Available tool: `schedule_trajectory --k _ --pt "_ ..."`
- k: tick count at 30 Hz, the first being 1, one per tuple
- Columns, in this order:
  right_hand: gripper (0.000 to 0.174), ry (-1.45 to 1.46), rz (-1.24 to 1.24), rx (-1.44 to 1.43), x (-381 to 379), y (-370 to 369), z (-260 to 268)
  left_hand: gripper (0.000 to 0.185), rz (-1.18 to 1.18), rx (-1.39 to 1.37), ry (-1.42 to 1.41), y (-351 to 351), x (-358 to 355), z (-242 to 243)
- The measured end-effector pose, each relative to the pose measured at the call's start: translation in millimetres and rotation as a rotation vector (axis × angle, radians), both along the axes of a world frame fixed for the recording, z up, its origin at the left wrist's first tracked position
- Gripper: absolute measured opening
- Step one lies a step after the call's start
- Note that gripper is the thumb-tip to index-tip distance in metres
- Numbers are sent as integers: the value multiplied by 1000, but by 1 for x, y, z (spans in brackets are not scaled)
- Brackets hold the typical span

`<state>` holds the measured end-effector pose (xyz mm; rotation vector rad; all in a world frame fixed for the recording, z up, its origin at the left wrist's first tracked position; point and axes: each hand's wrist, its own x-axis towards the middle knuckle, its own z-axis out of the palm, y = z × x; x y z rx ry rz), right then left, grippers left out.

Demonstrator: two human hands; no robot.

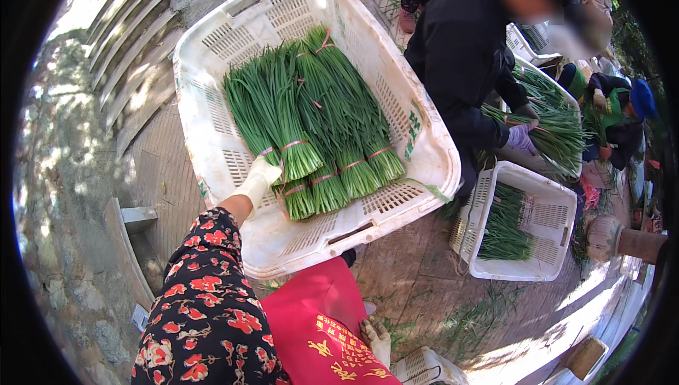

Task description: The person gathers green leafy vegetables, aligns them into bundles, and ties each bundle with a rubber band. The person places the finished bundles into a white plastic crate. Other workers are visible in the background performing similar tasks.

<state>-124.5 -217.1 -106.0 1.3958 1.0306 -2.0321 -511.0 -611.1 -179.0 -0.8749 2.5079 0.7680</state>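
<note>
My left hand, in a pale glove, grips the cut end of the leftmost bundle of garlic chives; part of its fingers is hidden. That bundle lies in a large white slatted plastic crate. Beside it, several more chive bundles are stacked with their pale stem ends facing me, tied with pink bands. Low in view, my right hand wears a dirty glove and rests near the edge of the red apron. Its fingers look curled, but whether it holds anything is hidden.
To the right, a co-worker handles chives over another crate. A smaller white crate holds chives on the floor. Other people work at far right. Loose leaves litter the floor; curved slats lie at left.
</note>
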Motion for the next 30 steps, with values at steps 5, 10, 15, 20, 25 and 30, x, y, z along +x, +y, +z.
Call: schedule_trajectory --k 5,10,15,20,25,30 --pt "39 66 -112 -5 46 -3 -12 69 -371 -35 510 138 47 135" --pt "39 151 -133 52 110 24 -21 69 -855 355 770 278 175 213" --pt "39 90 -408 150 220 78 -12 59 -1281 641 187 357 322 190" --pt "44 -139 -795 196 359 97 -64 61 -1635 493 -485 431 400 191" --pt "39 -270 -1169 229 441 109 -71 59 -1921 423 -535 509 446 136" --pt "39 -283 -1550 398 508 146 -125 59 -1864 408 -521 608 520 74"
